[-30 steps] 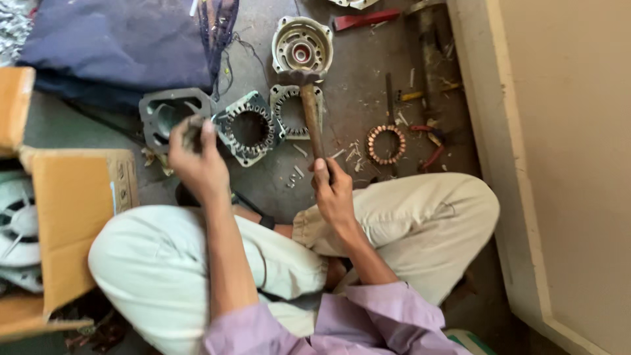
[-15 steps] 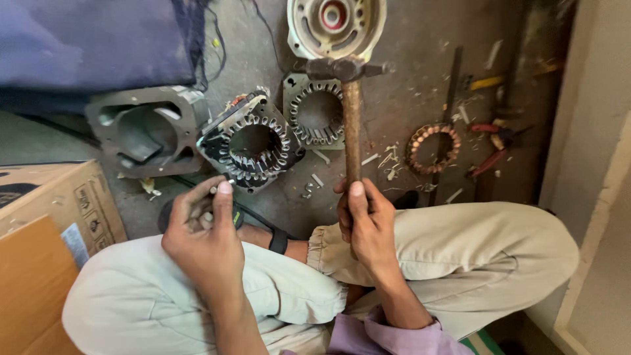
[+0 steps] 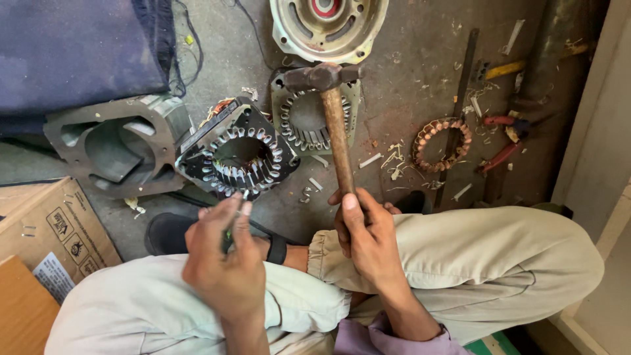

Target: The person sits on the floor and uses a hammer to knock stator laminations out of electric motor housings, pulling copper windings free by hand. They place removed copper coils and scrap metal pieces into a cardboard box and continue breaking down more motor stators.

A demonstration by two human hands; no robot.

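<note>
My right hand (image 3: 368, 236) grips the wooden handle of a hammer (image 3: 332, 105), whose dark metal head hangs over a square stator (image 3: 314, 118) on the floor. My left hand (image 3: 223, 260) is closed on a thin tool with a green shaft, its tip pointing at a tilted stator (image 3: 238, 156) with slots around its bore. That stator leans against a grey square motor housing (image 3: 115, 146). I sit cross-legged in light trousers.
A round metal end cover (image 3: 328, 23) lies at the top. A copper winding ring (image 3: 440, 144), red-handled pliers (image 3: 503, 141) and a flat bar (image 3: 460, 92) lie to the right. A cardboard box (image 3: 46, 230) and blue cloth (image 3: 72, 46) are at the left.
My view has moved closer. My left hand dropped from the tilted stator toward my lap. The hammer stays upright in my right hand.
</note>
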